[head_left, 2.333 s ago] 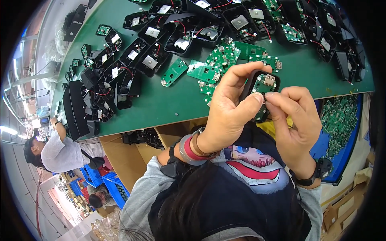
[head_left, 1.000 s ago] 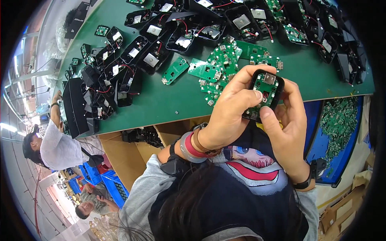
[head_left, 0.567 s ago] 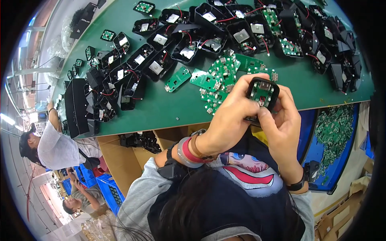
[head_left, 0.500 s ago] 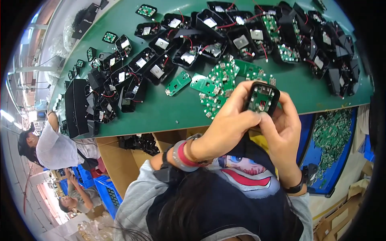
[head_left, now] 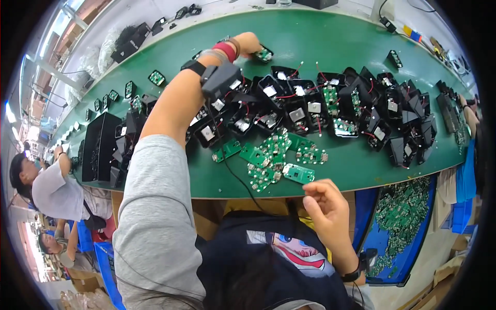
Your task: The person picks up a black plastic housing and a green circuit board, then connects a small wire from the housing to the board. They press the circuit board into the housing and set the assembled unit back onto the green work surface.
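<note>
Well beyond the board pile, past the crowded black boxes, the left hand is at 1 small case, which lies face up, probably so the board inside shows. Whether its fingers pinch the case, I cannot tell. Right of the pile, on its near side, the empty right hand holds its fingers loosely curled, thumb apart, beside 1 loose board.

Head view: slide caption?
Left hand at a black-cased circuit board across the green table; right hand near loose circuit boards.
</note>
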`<action>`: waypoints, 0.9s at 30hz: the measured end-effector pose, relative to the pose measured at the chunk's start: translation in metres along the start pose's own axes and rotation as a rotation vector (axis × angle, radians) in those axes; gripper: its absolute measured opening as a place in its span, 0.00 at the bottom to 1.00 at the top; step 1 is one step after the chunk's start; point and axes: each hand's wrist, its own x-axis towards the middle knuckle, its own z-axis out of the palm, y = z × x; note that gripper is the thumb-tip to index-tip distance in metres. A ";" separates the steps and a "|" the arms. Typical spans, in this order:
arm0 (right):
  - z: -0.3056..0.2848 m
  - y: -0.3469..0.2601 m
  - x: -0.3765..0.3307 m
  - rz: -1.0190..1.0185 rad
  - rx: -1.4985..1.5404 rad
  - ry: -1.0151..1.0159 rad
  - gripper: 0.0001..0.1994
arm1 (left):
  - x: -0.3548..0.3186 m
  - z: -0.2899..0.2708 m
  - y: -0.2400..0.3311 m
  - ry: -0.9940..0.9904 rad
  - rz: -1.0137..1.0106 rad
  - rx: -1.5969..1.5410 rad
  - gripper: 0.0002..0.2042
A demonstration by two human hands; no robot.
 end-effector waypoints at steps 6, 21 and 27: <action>-0.027 0.024 -0.026 0.126 -0.085 0.122 0.07 | -0.040 -0.009 -0.010 0.615 0.015 0.152 0.24; -0.048 -0.009 0.104 -0.410 -1.287 0.194 0.29 | -0.294 0.067 0.159 0.196 0.218 -1.208 0.13; -0.059 -0.011 0.108 -0.409 -1.273 0.181 0.27 | -0.295 0.081 0.167 0.064 0.033 -1.745 0.11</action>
